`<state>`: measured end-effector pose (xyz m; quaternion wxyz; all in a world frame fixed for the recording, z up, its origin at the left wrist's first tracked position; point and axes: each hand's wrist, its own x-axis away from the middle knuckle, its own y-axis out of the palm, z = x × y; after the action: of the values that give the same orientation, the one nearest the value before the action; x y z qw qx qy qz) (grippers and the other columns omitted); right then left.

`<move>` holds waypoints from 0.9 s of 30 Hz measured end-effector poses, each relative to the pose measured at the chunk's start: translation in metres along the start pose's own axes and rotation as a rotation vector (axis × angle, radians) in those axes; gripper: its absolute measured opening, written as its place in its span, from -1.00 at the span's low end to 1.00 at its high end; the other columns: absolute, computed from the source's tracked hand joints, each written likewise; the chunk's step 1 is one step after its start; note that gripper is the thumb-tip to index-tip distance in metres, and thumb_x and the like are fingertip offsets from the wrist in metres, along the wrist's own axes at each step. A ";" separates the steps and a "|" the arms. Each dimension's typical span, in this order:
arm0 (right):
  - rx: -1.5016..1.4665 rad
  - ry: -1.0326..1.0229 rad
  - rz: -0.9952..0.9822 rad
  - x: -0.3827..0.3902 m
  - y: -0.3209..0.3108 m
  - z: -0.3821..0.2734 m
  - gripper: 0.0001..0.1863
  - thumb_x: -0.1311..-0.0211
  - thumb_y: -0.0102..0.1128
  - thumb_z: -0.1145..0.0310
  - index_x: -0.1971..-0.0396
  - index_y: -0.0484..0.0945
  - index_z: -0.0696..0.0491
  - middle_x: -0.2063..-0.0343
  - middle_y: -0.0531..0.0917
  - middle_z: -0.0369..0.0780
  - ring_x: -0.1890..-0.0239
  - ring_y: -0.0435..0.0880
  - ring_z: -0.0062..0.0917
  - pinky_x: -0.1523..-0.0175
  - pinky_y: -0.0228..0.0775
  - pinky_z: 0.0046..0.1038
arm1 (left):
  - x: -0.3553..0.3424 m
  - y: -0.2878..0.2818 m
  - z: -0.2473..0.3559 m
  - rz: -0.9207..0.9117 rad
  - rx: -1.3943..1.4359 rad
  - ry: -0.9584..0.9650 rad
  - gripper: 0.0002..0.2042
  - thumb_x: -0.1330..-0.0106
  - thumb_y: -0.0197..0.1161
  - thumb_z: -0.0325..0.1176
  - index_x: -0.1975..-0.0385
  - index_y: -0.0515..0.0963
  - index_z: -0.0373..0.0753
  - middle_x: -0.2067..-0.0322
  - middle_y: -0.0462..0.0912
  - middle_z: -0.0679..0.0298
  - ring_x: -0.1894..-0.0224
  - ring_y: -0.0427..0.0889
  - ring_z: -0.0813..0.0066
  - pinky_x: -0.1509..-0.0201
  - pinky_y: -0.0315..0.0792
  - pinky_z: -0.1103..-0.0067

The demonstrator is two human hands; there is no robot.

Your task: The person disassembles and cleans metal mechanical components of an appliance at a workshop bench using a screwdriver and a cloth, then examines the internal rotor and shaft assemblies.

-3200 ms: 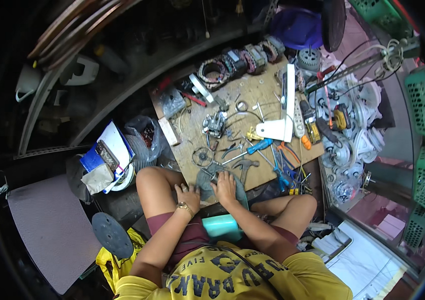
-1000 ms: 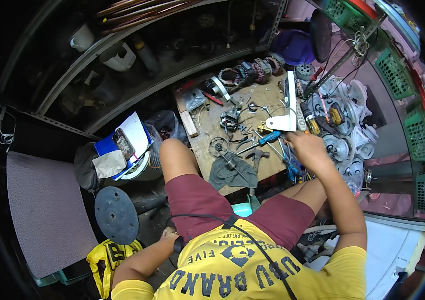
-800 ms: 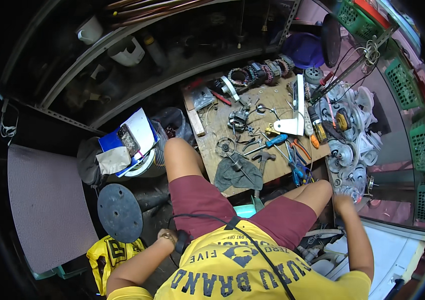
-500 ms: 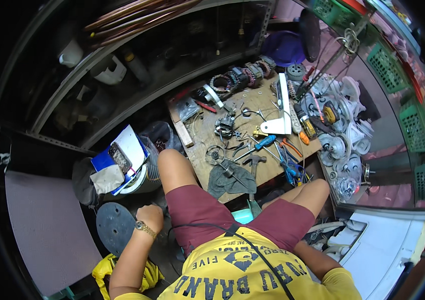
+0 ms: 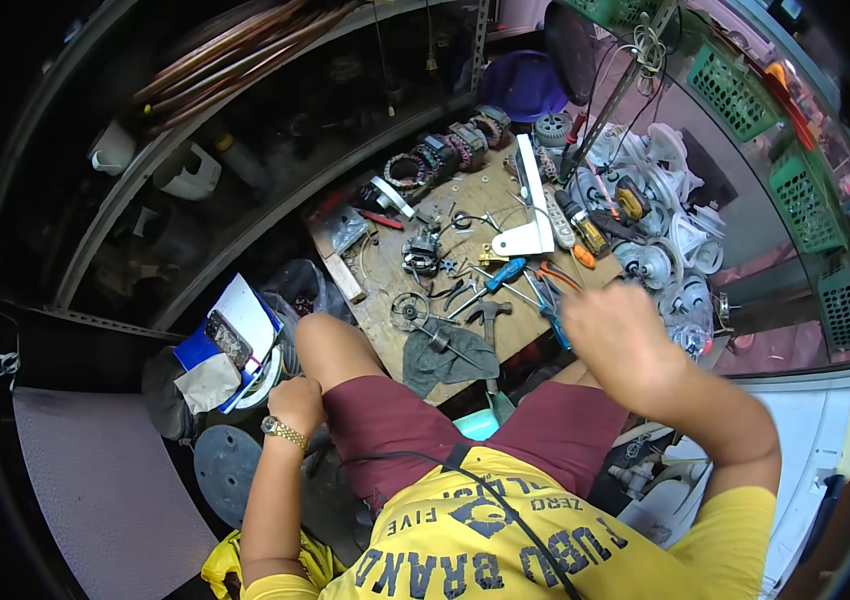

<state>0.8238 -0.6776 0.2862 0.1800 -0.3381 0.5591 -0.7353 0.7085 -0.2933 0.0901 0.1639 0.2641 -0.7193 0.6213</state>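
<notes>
My left hand (image 5: 295, 405) is curled into a fist beside my left thigh, a gold watch (image 5: 285, 432) on its wrist; no object shows in it. My right hand (image 5: 615, 330) is raised over the bench's near right corner, back upward. Motion smears it and its fingers are hidden. Nearest to it are orange-handled pliers (image 5: 557, 276) and a bundle of blue-handled tools (image 5: 552, 318), partly covered. On the wooden bench (image 5: 370, 285) lie a hammer (image 5: 489, 318), a blue-handled screwdriver (image 5: 506, 273), a grey cloth (image 5: 435, 365) with a rotor and shaft (image 5: 440, 341), and a small motor (image 5: 422, 253).
Wound stators (image 5: 435, 157) line the bench's far edge. A white bracket (image 5: 527, 238) stands at its right, near a yellow-black tool (image 5: 588, 233). White motor housings (image 5: 680, 250) crowd the right side. At left, a phone (image 5: 228, 340) lies on papers, near a round metal plate (image 5: 235, 475).
My right arm has swung up from beside my right hip to above the bench's near right corner. My left fist has shifted slightly upward along my thigh. The view has tilted a little.
</notes>
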 end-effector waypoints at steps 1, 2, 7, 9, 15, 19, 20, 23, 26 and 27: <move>-0.045 -0.199 0.118 0.000 -0.047 -0.009 -0.95 0.07 0.28 0.50 0.53 0.62 0.13 0.51 0.68 -0.13 0.43 0.74 -0.32 0.39 0.54 -0.36 | -0.002 -0.002 0.004 0.005 0.003 0.012 -0.79 -0.09 0.42 -0.24 0.34 0.75 -0.22 0.28 0.77 0.06 0.20 0.78 0.11 0.13 0.64 0.30; -0.046 -0.126 0.172 -0.004 -0.073 -0.031 -0.90 0.01 0.30 0.45 0.47 0.62 0.14 0.46 0.68 -0.14 0.39 0.73 -0.37 0.40 0.54 -0.38 | -0.004 -0.004 0.010 0.013 0.025 0.038 -0.78 -0.10 0.41 -0.23 0.33 0.75 -0.21 0.29 0.77 0.06 0.20 0.78 0.11 0.14 0.64 0.30; -0.248 -0.455 0.352 0.006 -0.107 -0.087 -0.89 0.04 0.31 0.42 0.49 0.63 0.13 0.48 0.68 -0.13 0.39 0.74 -0.34 0.37 0.55 -0.36 | -0.006 0.015 0.018 -0.015 0.086 0.047 -0.76 -0.12 0.41 -0.20 0.32 0.75 -0.20 0.29 0.77 0.06 0.21 0.78 0.09 0.15 0.64 0.30; -0.304 -0.482 0.318 0.014 -0.090 -0.091 -0.88 0.04 0.31 0.41 0.50 0.64 0.13 0.48 0.68 -0.13 0.39 0.74 -0.33 0.37 0.55 -0.35 | -0.006 0.024 0.014 -0.020 0.098 0.033 -0.76 -0.12 0.42 -0.19 0.32 0.75 -0.20 0.29 0.77 0.06 0.21 0.78 0.09 0.15 0.65 0.30; -0.359 -0.301 -0.216 0.024 0.118 -0.086 -0.87 0.07 0.32 0.37 0.51 0.65 0.11 0.50 0.69 -0.12 0.38 0.74 -0.29 0.34 0.57 -0.33 | -0.020 0.054 -0.003 -0.007 0.154 -0.016 -0.74 -0.11 0.42 -0.15 0.31 0.75 -0.18 0.30 0.77 0.06 0.22 0.78 0.08 0.15 0.65 0.30; -0.438 -0.253 -0.464 0.045 0.212 -0.102 -0.85 0.09 0.33 0.35 0.53 0.66 0.11 0.51 0.69 -0.12 0.38 0.75 -0.27 0.32 0.57 -0.31 | -0.012 0.050 -0.009 -0.029 0.172 -0.064 -0.73 -0.11 0.43 -0.13 0.31 0.75 -0.17 0.31 0.77 0.06 0.22 0.78 0.08 0.16 0.65 0.30; -0.455 -0.243 -0.458 0.047 0.214 -0.101 -0.85 0.09 0.33 0.34 0.53 0.67 0.11 0.51 0.69 -0.11 0.38 0.75 -0.26 0.32 0.58 -0.31 | -0.013 0.032 -0.002 -0.058 0.123 -0.052 -0.72 -0.16 0.38 -0.10 0.31 0.75 -0.17 0.31 0.76 0.05 0.22 0.78 0.07 0.16 0.65 0.29; -0.498 -0.358 -0.301 0.029 0.146 -0.101 -0.84 0.11 0.34 0.33 0.54 0.67 0.10 0.52 0.70 -0.11 0.38 0.75 -0.25 0.31 0.58 -0.30 | -0.018 0.026 -0.003 -0.080 0.055 -0.052 -0.72 -0.26 0.28 -0.09 0.31 0.74 -0.18 0.30 0.76 0.02 0.19 0.77 0.06 0.15 0.64 0.28; -0.601 -0.643 0.020 0.006 0.038 -0.107 -0.83 0.12 0.35 0.31 0.55 0.68 0.09 0.52 0.70 -0.11 0.38 0.75 -0.23 0.29 0.59 -0.28 | -0.019 0.083 -0.039 0.099 0.176 -0.057 -0.74 -0.12 0.40 -0.21 0.28 0.73 -0.22 0.31 0.76 0.04 0.24 0.76 0.02 0.14 0.62 0.26; -0.612 -0.691 0.133 -0.003 0.009 -0.102 -0.83 0.12 0.35 0.30 0.55 0.68 0.09 0.53 0.70 -0.10 0.38 0.75 -0.22 0.29 0.59 -0.28 | -0.031 0.075 -0.030 0.107 0.206 -0.029 -0.74 -0.12 0.40 -0.22 0.26 0.73 -0.22 0.30 0.76 0.04 0.24 0.75 0.03 0.14 0.62 0.26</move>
<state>0.7535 -0.6067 0.2619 0.2945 -0.5643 0.6780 -0.3677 0.6870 -0.2520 0.0175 0.0920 0.2496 -0.6670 0.6959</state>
